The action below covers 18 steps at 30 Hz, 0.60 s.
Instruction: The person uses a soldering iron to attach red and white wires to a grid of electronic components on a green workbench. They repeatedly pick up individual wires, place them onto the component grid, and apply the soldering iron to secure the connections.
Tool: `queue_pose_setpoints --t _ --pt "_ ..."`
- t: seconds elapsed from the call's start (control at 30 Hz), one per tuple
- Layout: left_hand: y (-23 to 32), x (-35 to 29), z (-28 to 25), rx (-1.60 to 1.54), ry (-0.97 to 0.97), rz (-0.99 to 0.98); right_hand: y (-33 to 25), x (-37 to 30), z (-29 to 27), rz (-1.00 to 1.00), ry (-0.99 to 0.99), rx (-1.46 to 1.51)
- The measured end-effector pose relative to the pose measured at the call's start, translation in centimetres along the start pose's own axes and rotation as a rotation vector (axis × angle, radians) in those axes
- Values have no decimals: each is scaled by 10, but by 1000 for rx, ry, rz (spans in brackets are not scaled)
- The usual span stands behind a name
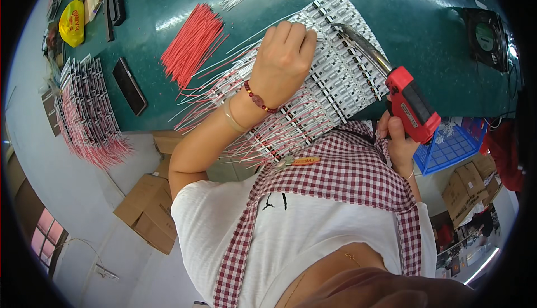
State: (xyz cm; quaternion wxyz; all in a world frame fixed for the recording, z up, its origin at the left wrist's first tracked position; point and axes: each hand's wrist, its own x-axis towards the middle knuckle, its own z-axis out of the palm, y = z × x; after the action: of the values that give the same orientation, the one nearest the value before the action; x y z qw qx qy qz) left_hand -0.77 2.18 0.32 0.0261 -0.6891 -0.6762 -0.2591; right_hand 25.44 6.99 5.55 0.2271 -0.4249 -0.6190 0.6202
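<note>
The flat, gridded board panel [349,64], trailing thin wires [221,92] leftward, overhangs the near edge of the glossy green surface [436,78], which stretches right to a black boxy unit [485,38]. Left hand [286,53] arches over the panel, fingers curled, any pinch hidden; right hand [400,144] wraps its fingers around the red-black soldering tool [409,102].

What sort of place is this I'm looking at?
Probably an electronics assembly workshop: a red-handled soldering tool is held over a panel of small circuit boards, and a bundle of red wires lies on the green bench.
</note>
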Motion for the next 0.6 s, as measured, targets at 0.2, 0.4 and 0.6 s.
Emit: queue_pose_setpoints --t 0.2,0.4,0.6 --pt "1 3 -5 16 -10 16 2 -4 -3 35 23 22" --pt "9 -4 -2 -73 32 36 4 -8 -3 50 -22 32" --pt "9 -4 0 -72 17 22 12 -13 -7 100 -41 -18"
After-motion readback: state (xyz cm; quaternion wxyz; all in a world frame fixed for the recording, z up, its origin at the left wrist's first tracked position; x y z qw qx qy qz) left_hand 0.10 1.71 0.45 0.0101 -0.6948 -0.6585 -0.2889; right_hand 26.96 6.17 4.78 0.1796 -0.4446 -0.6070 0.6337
